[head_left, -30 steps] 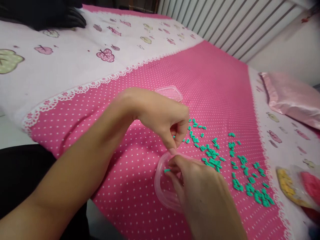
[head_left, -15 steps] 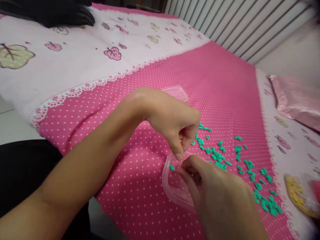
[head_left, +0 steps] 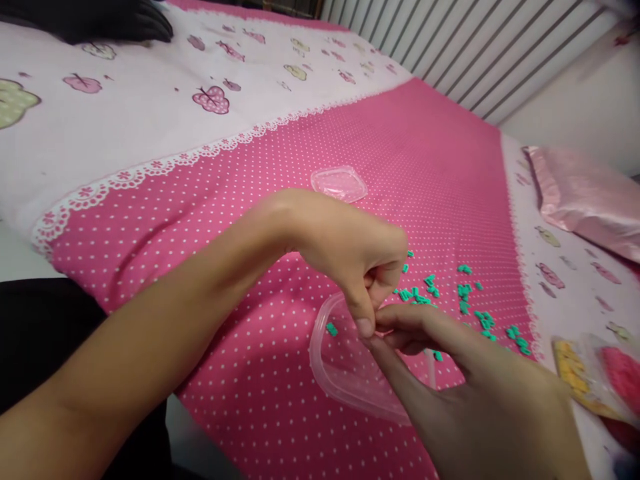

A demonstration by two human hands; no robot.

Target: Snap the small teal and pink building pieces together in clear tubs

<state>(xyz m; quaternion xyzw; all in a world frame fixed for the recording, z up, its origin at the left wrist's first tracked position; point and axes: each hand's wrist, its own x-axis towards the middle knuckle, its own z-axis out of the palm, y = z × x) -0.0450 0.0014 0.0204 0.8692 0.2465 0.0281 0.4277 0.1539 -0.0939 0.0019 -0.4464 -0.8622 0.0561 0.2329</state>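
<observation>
Over a clear plastic container, my left hand bends down with thumb and fingers pinched together. My right hand meets it there, thumb and forefinger also pinched, the fingertips of both hands touching. Whatever lies between them is too small or hidden to make out. A small green piece shows inside the container near its left wall. Many more small green pieces are scattered on the pink dotted bedspread beyond and to the right; my right hand and forearm cover part of them.
A clear lid lies on the bedspread behind my hands. To the right are a bag of yellow pieces, a bag of red pieces and a pink satin pillow. Something black rests at the far left.
My right hand has moved up against my left, so their fingertips now meet. The view has shifted slightly, showing more of the lid.
</observation>
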